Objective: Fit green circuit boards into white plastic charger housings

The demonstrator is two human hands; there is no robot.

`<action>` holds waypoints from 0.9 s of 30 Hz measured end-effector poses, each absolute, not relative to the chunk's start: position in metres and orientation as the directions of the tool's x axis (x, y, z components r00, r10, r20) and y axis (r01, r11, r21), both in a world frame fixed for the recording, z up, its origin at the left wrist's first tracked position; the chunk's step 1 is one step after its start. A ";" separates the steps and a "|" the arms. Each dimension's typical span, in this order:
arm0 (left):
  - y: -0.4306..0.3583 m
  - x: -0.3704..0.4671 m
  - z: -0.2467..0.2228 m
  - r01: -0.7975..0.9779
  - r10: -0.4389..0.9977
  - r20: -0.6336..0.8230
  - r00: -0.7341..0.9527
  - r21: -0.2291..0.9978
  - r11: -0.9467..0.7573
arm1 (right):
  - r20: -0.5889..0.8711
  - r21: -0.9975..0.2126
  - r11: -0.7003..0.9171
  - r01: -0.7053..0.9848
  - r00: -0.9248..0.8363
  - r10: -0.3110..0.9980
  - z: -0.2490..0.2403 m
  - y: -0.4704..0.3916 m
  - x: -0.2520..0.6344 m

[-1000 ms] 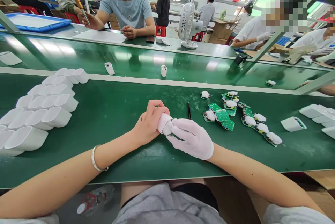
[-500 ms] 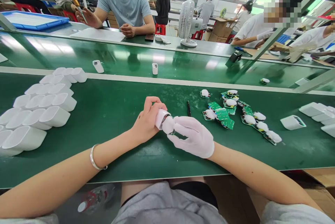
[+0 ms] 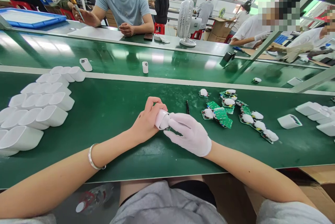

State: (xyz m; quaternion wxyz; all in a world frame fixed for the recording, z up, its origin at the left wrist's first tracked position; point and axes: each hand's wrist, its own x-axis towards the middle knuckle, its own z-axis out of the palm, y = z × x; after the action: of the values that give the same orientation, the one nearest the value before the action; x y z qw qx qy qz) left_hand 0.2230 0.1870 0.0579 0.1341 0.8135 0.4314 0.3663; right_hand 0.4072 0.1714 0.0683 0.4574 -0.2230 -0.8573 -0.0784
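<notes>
My left hand (image 3: 149, 119), bare, is wrapped round a white plastic housing (image 3: 159, 118) above the green table. My right hand (image 3: 190, 134), in a white glove, pinches a circuit board with a white padded top (image 3: 164, 122), which sits partly inside the housing's open end. Most of the board is hidden by the housing and the gloved fingers. A black pen (image 3: 187, 107) lies just beyond my right hand. Several green circuit boards (image 3: 222, 115) with white tops lie to the right.
Rows of white housings (image 3: 52, 115) stand at the left, and more housings (image 3: 289, 121) lie at the right. Beyond a pale strip (image 3: 136, 80), small white units (image 3: 145, 67) rest on a green surface. A fan (image 3: 185, 23) and a person in blue (image 3: 123, 9) are across the table.
The circuit board has gone deeper into the housing, and my right hand has moved slightly left with it. The small units beyond the strip have shifted left.
</notes>
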 end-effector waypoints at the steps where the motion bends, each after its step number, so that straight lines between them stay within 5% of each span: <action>1: 0.187 0.224 0.059 0.583 0.813 0.454 0.365 0.569 -0.579 | 0.812 -0.124 0.891 0.437 -0.471 0.344 0.070 0.170 0.407; 4: 0.184 0.227 0.063 0.504 0.816 0.362 0.451 0.651 -0.568 | 0.733 -0.522 0.792 0.317 -0.309 0.606 0.075 0.168 0.406; 6: 0.181 0.229 0.066 0.481 0.797 0.311 0.518 0.664 -0.572 | 0.500 -0.834 0.536 0.128 -0.236 0.833 0.078 0.170 0.405; 9: 0.177 0.232 0.068 0.494 0.798 0.279 0.535 0.663 -0.563 | 0.078 -0.997 0.065 -0.043 -0.445 0.892 0.078 0.175 0.404; 13: 0.175 0.234 0.067 0.513 0.801 0.296 0.520 0.642 -0.570 | -0.137 -0.987 -0.162 0.000 -0.533 0.835 0.074 0.180 0.405; 18: 0.180 0.233 0.064 0.549 0.801 0.242 0.547 0.619 -0.562 | -0.104 -0.951 0.049 0.306 -0.463 0.880 0.085 0.181 0.414; 21: 0.185 0.231 0.063 0.507 0.818 0.213 0.534 0.694 -0.511 | 0.055 -0.679 0.195 0.708 -0.216 0.975 0.092 0.188 0.427; 24: 0.188 0.230 0.064 0.491 0.825 0.144 0.547 0.743 -0.455 | 0.125 -0.355 0.074 0.932 -0.031 0.992 0.091 0.201 0.440; 27: 0.191 0.229 0.066 0.498 0.822 0.078 0.564 0.762 -0.414 | -0.100 -0.392 0.009 0.920 -0.053 0.994 0.086 0.212 0.448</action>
State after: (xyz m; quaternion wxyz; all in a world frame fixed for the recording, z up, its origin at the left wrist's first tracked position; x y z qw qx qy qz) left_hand 0.2293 0.1910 0.0657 0.3559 0.8094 0.4078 0.2276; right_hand 0.4475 0.2124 0.0858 0.1028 -0.6805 -0.7029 0.1797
